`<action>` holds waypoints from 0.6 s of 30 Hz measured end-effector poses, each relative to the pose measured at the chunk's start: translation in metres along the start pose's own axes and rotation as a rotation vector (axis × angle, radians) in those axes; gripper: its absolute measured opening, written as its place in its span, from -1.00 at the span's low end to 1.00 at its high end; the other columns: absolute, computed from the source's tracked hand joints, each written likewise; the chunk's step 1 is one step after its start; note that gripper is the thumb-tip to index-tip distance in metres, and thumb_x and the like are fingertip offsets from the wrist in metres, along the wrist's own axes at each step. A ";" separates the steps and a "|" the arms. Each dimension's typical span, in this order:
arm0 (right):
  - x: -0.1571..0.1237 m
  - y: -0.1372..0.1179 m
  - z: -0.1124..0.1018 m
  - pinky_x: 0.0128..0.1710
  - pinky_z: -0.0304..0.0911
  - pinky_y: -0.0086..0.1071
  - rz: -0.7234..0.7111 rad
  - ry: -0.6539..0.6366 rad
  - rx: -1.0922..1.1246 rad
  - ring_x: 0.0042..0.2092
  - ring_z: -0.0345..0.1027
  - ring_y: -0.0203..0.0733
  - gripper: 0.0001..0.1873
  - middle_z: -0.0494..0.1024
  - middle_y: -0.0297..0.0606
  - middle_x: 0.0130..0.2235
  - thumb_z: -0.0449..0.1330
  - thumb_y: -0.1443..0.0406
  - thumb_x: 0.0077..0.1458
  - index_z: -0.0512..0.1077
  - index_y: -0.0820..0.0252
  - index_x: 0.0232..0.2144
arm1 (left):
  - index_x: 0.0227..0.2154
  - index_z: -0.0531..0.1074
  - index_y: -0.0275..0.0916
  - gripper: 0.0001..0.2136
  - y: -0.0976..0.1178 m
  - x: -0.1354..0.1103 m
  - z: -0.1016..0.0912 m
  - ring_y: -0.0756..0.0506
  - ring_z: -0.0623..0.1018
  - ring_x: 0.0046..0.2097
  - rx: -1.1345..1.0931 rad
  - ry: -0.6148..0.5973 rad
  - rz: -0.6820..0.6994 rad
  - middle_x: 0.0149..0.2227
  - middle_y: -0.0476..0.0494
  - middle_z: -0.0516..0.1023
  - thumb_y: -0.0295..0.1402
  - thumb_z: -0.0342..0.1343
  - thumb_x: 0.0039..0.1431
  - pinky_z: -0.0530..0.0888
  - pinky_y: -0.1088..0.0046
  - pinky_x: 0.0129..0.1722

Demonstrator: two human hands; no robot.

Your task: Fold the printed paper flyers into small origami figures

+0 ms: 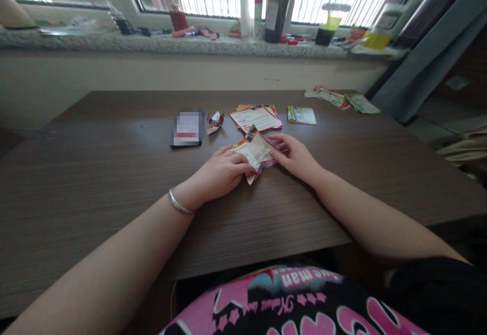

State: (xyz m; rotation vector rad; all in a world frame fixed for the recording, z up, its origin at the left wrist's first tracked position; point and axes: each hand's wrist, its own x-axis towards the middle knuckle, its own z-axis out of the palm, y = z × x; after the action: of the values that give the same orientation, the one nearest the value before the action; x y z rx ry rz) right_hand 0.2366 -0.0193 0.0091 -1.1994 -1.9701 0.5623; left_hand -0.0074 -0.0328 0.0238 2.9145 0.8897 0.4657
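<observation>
A printed sheet of paper (259,148), cream with orange and red edges, is partly folded into a pointed shape on the brown table. My left hand (225,169), with a silver bangle at the wrist, holds the paper's left side down, its fingers curled over it. At the right edge, my right hand (291,153) grips the same paper between thumb and bent fingers. Just behind lies a stack of printed sheets (255,118). A small folded paper piece (215,122) stands to its left.
A phone (186,129) with a blurred screen lies left of the folded piece. Small green-edged cards (302,115) sit to the right, and more printed strips (331,98) lie at the back right. Bottles and cups line the granite windowsill (220,46).
</observation>
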 end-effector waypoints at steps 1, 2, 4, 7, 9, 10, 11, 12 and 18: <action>0.000 -0.001 0.000 -0.27 0.42 -0.23 0.023 0.026 0.021 -0.35 0.40 -0.24 -0.61 0.54 -0.19 -0.13 0.21 0.25 0.07 0.37 0.18 -0.03 | -0.11 0.52 -0.04 -0.70 0.001 0.000 0.000 -0.13 0.47 -0.04 0.005 -0.001 0.007 -0.17 -0.13 0.54 -0.43 -0.07 0.25 0.24 0.12 0.14; 0.000 -0.001 0.001 -0.30 0.41 -0.25 0.037 0.047 0.029 -0.38 0.38 -0.26 -0.65 0.54 -0.21 -0.15 0.21 0.25 0.06 0.39 0.18 -0.07 | -0.09 0.52 -0.03 -0.70 0.002 0.000 0.000 -0.14 0.46 -0.03 0.009 -0.005 0.014 -0.16 -0.14 0.54 -0.41 -0.06 0.26 0.26 0.13 0.13; 0.001 -0.001 0.001 -0.30 0.40 -0.25 0.047 0.075 0.016 -0.38 0.37 -0.26 -0.75 0.55 -0.23 -0.18 0.20 0.26 0.07 0.43 0.17 -0.16 | -0.06 0.51 -0.02 -0.70 0.005 0.000 -0.001 -0.15 0.46 -0.03 0.016 -0.009 0.028 -0.13 -0.15 0.53 -0.40 -0.06 0.28 0.30 0.16 0.08; 0.003 -0.001 0.001 -0.27 0.39 -0.24 0.021 0.086 -0.017 -0.30 0.41 -0.22 -0.84 0.56 -0.23 -0.21 0.18 0.28 0.09 0.48 0.16 -0.24 | -0.08 0.51 -0.04 -0.70 0.008 0.001 -0.002 -0.14 0.48 -0.06 0.032 0.000 0.028 -0.13 -0.13 0.55 -0.40 -0.08 0.30 0.31 0.22 0.03; 0.004 -0.001 0.002 -0.23 0.39 -0.24 -0.025 0.080 -0.044 -0.21 0.43 -0.17 -0.83 0.56 -0.21 -0.20 0.17 0.30 0.11 0.50 0.15 -0.23 | -0.12 0.53 -0.09 -0.72 0.010 0.002 -0.002 -0.14 0.50 -0.09 0.046 0.005 0.017 -0.17 -0.11 0.58 -0.39 -0.09 0.31 0.31 0.24 -0.01; 0.004 -0.002 0.002 -0.20 0.39 -0.23 -0.050 0.074 -0.058 -0.17 0.43 -0.16 -0.83 0.56 -0.21 -0.19 0.17 0.30 0.11 0.50 0.15 -0.22 | -0.15 0.53 -0.11 -0.73 0.011 0.002 -0.002 -0.13 0.51 -0.11 0.052 0.007 0.004 -0.19 -0.10 0.59 -0.38 -0.09 0.31 0.32 0.25 -0.02; 0.004 -0.002 0.001 -0.17 0.38 -0.22 -0.073 0.068 -0.072 -0.14 0.42 -0.15 -0.82 0.56 -0.21 -0.18 0.17 0.31 0.12 0.51 0.14 -0.21 | -0.18 0.53 -0.14 -0.74 0.012 0.003 -0.003 -0.13 0.52 -0.13 0.055 0.013 -0.010 -0.22 -0.10 0.59 -0.37 -0.09 0.31 0.32 0.26 -0.04; 0.004 -0.003 0.001 -0.16 0.38 -0.22 -0.091 0.060 -0.084 -0.11 0.42 -0.15 -0.82 0.56 -0.21 -0.18 0.16 0.31 0.13 0.51 0.14 -0.21 | -0.20 0.52 -0.16 -0.75 0.012 0.004 -0.003 -0.12 0.53 -0.15 0.055 0.021 -0.026 -0.24 -0.09 0.60 -0.37 -0.08 0.31 0.32 0.27 -0.05; 0.003 -0.007 0.000 -0.20 0.38 -0.26 -0.089 0.002 -0.119 -0.13 0.40 -0.16 -0.79 0.53 -0.18 -0.21 0.13 0.30 0.15 0.54 0.17 -0.20 | -0.21 0.45 -0.22 -0.83 0.014 0.005 0.000 -0.11 0.55 -0.20 0.026 0.082 -0.121 -0.28 -0.12 0.60 -0.34 -0.01 0.27 0.33 0.27 -0.04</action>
State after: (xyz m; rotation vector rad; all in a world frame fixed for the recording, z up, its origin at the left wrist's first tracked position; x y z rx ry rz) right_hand 0.2318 -0.0198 0.0146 -1.1766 -2.0680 0.4030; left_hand 0.0041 -0.0411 0.0274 2.8613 1.0839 0.5728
